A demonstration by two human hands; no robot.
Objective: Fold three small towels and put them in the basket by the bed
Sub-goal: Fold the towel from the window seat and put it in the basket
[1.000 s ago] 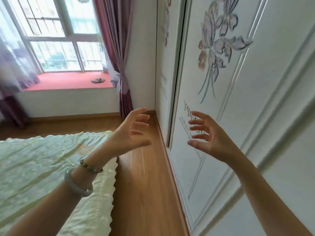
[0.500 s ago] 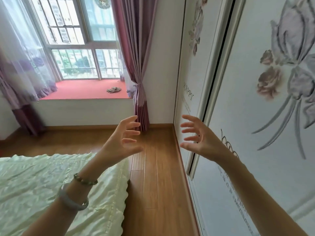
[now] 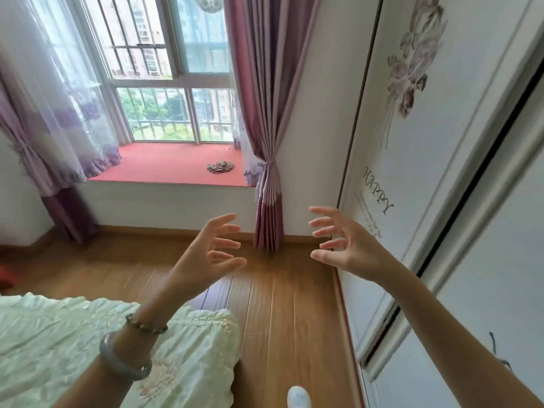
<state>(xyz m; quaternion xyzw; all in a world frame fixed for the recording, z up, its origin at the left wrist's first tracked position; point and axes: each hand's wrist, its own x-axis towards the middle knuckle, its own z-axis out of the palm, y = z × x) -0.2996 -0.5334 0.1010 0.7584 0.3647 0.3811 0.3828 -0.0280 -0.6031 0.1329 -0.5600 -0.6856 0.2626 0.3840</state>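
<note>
My left hand (image 3: 206, 257) and my right hand (image 3: 350, 245) are both raised in front of me above the wooden floor, palms facing each other, fingers spread and loosely bent. Neither holds anything. Two bracelets sit on my left wrist. The bed (image 3: 59, 348) with its pale green cover lies at the lower left, under my left forearm. No towel and no basket is in view.
A white wardrobe (image 3: 441, 201) with flower prints and sliding doors runs along the right. Ahead are a window seat with a red cushion (image 3: 164, 166), purple curtains (image 3: 268, 142) and a strip of wooden floor (image 3: 288, 319) between bed and wardrobe. A white shoe tip (image 3: 298, 397) shows at the bottom.
The view has swung left and away from the wardrobe toward the window. Both hands stay raised and empty in the same pose.
</note>
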